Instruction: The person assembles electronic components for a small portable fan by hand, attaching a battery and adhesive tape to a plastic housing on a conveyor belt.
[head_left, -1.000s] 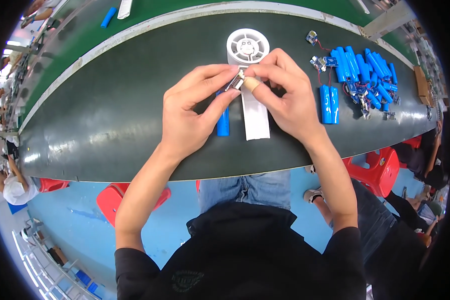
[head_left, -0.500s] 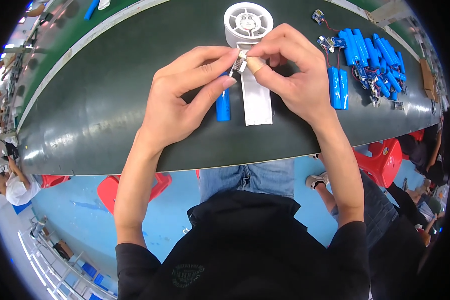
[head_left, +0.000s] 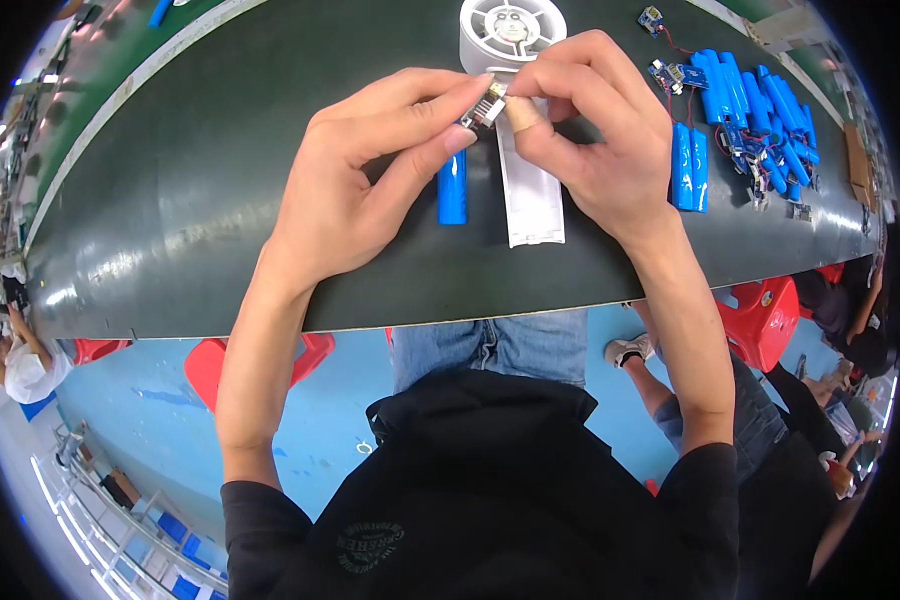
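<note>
Between its thumb and fingertips my left hand [head_left: 355, 170] grips a small circuit board [head_left: 484, 108] with metal and white connector parts. My right hand [head_left: 605, 130] is closed in a pinch against the board's upper end; what is between those fingertips is too small to make out. A tan cover wraps the right thumb. Behind the hands lies a white handheld fan [head_left: 511, 28], its round grille facing up. The fan's long white handle [head_left: 534, 195] stretches toward me under the board. Beside the handle, partly hidden by my left fingers, is a blue cylindrical battery [head_left: 452, 192].
To the right on the dark green table [head_left: 170, 210] lies a heap of blue batteries [head_left: 770, 115] with wired circuit boards. A battery pair [head_left: 690, 168] sits nearer my right hand. Red stools [head_left: 760, 322] stand beyond the table's near edge, with other people seated at both sides.
The circuit board has turned a little in my left fingers, showing more of its connector side. My right fingers stay pinched at its upper end. The whole view has shifted slightly.
</note>
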Available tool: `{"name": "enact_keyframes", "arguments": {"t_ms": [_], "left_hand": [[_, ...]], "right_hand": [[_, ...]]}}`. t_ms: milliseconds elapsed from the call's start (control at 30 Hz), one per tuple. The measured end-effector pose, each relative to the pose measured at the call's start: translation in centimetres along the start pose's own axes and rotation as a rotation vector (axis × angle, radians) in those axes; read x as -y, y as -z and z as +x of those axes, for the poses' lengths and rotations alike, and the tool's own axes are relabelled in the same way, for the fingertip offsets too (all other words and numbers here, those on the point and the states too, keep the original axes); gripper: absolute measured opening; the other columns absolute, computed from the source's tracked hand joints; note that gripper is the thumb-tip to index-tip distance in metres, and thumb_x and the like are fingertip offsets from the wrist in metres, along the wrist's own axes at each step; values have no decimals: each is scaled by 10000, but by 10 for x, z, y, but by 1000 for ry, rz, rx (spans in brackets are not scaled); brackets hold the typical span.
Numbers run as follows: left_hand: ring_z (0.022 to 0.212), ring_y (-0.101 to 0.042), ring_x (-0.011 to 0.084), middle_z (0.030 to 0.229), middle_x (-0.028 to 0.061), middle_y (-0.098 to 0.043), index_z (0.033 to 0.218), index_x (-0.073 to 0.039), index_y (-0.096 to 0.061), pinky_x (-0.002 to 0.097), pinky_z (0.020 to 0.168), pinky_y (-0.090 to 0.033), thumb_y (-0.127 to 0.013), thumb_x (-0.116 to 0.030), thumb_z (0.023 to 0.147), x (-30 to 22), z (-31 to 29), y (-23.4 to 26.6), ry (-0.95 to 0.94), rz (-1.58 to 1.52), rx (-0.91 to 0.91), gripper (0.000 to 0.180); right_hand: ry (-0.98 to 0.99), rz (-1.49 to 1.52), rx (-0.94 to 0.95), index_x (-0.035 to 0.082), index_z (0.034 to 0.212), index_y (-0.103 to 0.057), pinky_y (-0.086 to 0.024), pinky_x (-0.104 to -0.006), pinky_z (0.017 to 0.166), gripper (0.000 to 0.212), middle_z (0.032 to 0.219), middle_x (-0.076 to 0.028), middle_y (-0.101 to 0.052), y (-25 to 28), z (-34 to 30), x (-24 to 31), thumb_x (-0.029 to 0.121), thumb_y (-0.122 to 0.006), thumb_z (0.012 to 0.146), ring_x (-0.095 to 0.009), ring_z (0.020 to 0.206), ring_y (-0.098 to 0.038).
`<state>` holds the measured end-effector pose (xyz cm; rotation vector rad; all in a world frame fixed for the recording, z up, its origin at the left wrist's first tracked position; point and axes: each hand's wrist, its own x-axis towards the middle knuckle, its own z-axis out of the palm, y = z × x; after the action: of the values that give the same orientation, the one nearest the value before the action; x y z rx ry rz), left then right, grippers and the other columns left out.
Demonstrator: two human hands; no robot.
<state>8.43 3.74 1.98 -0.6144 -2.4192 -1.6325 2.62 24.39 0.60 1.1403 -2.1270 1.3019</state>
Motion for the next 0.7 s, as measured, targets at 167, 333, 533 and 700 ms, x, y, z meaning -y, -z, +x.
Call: {"name": "enact_keyframes", "arguments": {"t_ms": [167,333,533,700], "left_hand": [[843,-642,205,1082,135,-690,1182,12,-685,287,739,-511,-639,11,891,5,2,2,-65,15,29,295],[921,-638,208,1124,148,-678,1207,24,-671,283,796,-500,-624,24,899,1,1,7,-28,14,77,312],[990,-637,217,1151,155,-669,1241,18,-658,282,848,-490,-610,38,900,-2,1,8,-33,79,139,344],[986,-641,220,1152,152,-671,1238,13,-661,285,846,-494,-608,43,896,-2,1,8,-43,61,119,348]], "right_hand": [[-16,2,65,4,909,-675,-472,-225,591,160,910,-50,-612,4,2,0,-47,-742,772,-105,704,-575],[18,-14,79,4,916,-674,-480,-228,593,186,914,-51,-617,5,2,0,-51,-746,754,-110,706,-582],[72,-38,83,8,927,-676,-480,-235,589,216,914,-56,-621,4,0,-2,-56,-745,732,-121,702,-582],[84,-45,52,13,919,-678,-470,-240,572,207,901,-53,-618,4,2,-1,-45,-764,740,-120,680,-569]]}}
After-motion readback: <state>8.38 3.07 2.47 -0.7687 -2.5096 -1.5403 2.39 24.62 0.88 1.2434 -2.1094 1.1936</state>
